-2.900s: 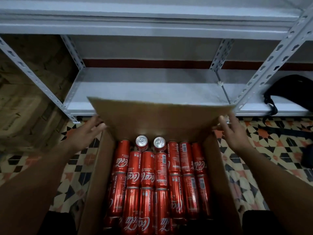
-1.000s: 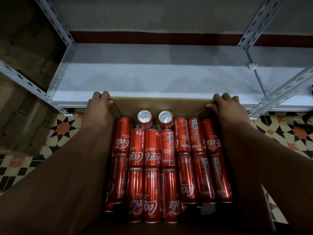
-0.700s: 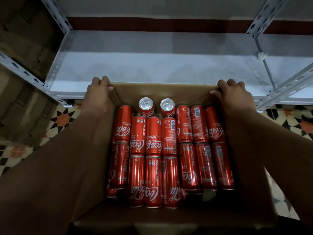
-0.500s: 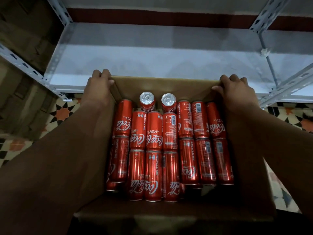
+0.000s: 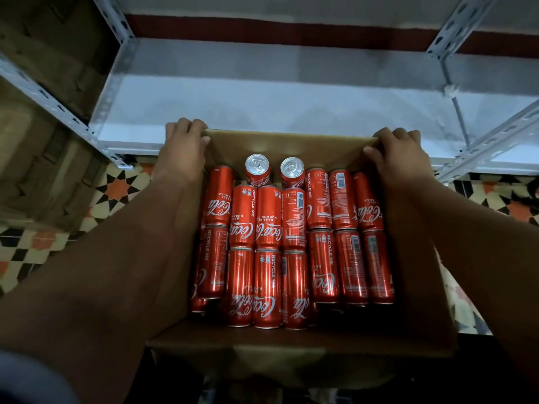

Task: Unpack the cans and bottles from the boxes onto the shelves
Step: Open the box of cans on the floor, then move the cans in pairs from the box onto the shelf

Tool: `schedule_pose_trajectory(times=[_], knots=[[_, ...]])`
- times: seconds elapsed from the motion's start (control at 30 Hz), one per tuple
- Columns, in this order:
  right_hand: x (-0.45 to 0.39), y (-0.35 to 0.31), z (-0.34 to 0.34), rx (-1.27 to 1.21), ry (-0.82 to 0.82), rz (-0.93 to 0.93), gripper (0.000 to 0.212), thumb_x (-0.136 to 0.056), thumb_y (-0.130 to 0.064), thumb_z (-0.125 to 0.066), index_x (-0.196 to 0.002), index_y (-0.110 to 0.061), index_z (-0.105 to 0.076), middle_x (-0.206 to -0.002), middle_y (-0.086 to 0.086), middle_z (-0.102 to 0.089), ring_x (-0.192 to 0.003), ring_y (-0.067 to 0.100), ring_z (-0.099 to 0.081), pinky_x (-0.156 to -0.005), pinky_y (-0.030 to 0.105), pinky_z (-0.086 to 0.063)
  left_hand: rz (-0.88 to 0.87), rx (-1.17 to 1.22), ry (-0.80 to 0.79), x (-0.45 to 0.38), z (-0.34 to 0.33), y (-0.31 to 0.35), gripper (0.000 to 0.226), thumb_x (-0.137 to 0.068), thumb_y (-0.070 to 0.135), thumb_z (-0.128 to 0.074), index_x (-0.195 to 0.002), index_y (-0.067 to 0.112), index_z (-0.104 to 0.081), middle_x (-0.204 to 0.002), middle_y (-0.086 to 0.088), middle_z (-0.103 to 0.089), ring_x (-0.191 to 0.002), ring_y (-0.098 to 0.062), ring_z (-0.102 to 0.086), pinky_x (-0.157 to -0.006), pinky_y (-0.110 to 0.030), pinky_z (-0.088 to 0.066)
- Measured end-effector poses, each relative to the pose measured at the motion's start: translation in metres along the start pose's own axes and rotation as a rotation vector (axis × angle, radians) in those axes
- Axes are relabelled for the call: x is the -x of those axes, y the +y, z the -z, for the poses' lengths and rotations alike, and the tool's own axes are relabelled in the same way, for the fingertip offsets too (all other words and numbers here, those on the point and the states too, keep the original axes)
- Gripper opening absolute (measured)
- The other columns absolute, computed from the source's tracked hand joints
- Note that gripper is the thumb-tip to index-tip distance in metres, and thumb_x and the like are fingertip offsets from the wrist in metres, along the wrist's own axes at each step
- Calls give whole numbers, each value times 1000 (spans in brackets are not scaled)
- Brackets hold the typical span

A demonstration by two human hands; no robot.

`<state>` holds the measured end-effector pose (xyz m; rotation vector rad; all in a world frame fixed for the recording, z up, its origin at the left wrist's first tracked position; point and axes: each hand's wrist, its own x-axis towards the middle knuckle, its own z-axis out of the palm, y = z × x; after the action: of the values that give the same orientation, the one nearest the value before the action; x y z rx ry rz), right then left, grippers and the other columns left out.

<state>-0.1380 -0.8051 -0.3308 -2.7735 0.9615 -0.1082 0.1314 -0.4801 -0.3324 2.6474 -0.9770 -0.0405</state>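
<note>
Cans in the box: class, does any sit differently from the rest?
Yes. Two cans by the box's far wall stand upright, silver tops showing, while the other cans lie on their sides in rows.

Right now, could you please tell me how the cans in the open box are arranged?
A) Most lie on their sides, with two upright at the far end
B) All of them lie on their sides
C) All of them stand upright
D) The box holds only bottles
A: the red cans lie lengthwise in rows, while two upright cans by the far wall of the box show silver tops.
</note>
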Motion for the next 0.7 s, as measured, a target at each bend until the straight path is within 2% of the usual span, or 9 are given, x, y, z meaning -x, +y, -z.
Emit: schedule_pose_trajectory(times=[0.13,0.2,0.23,0.33,0.4,0.47,0.57,0.63,0.7], knots=[[25,-17,0,30,141,79,46,-91,-34,-62,-133,-19,-51,-137,21,-45,-133,44,-31,-111,58,-31,-120,-120,18,27,-4,16,51,-100,30,-55,-147,18,-42,-153,-11,-41,-144,-34,-29,-121,-53,-26],[49,-40,-2,33,144,42,47,-91,-33,-61,-133,-17,-48,-137,22,-42,-131,45,-33,-111,59,-29,-78,-55,-15,56,-12,30,58,-97,27,-59,-151,20,-39,-161,-10,-31,-148,-35,-24,-125,-52,-17],[62,-52,-6,18,117,12,46,-92,-32,-60,-132,-14,-48,-133,23,-44,-128,45,-37,-107,57,-32,-48,0,-32,73,-16,37,59,-96,23,-61,-151,19,-40,-160,-10,-33,-147,-35,-25,-124,-50,-19],[101,-90,-18,-137,-57,-38,45,-92,-27,-62,-132,-12,-47,-124,20,-53,-116,40,-51,-95,48,-44,36,59,-104,123,-24,58,53,-94,17,-63,-145,18,-47,-144,-12,-48,-131,-34,-42,-110,-49,-39],[127,-110,-28,-298,-234,-111,49,-93,-28,-62,-137,-17,-43,-124,15,-60,-112,37,-60,-93,47,-52,154,100,-189,151,-27,69,46,-95,19,-62,-139,19,-48,-138,-12,-49,-124,-35,-52,-100,-51,-48],[154,-128,-39,-377,-383,-191,55,-94,-31,-63,-141,-22,-37,-125,11,-64,-110,33,-65,-94,48,-54,302,99,-294,176,-25,80,52,-95,27,-63,-142,19,-43,-142,-13,-46,-122,-38,-58,-97,-51,-52],[186,-145,-53,-367,-537,-324,80,-89,-38,-70,-151,-24,-22,-135,10,-60,-119,31,-62,-101,53,-51,466,80,-445,202,-20,93,75,-91,37,-70,-151,17,-32,-147,-18,-40,-125,-40,-57,-103,-50,-49],[201,-151,-57,-358,-626,-380,105,-82,-42,-79,-157,-22,-8,-143,12,-53,-128,33,-56,-107,54,-45,532,131,-527,213,-20,98,86,-87,34,-76,-154,15,-26,-150,-21,-33,-132,-40,-50,-110,-48,-43],[212,-155,-57,-422,-693,-413,127,-73,-36,-88,-158,-20,5,-149,15,-48,-134,35,-51,-112,55,-41,565,180,-590,221,-23,101,100,-83,29,-83,-157,14,-17,-153,-24,-26,-139,-39,-43,-116,-45,-37]])
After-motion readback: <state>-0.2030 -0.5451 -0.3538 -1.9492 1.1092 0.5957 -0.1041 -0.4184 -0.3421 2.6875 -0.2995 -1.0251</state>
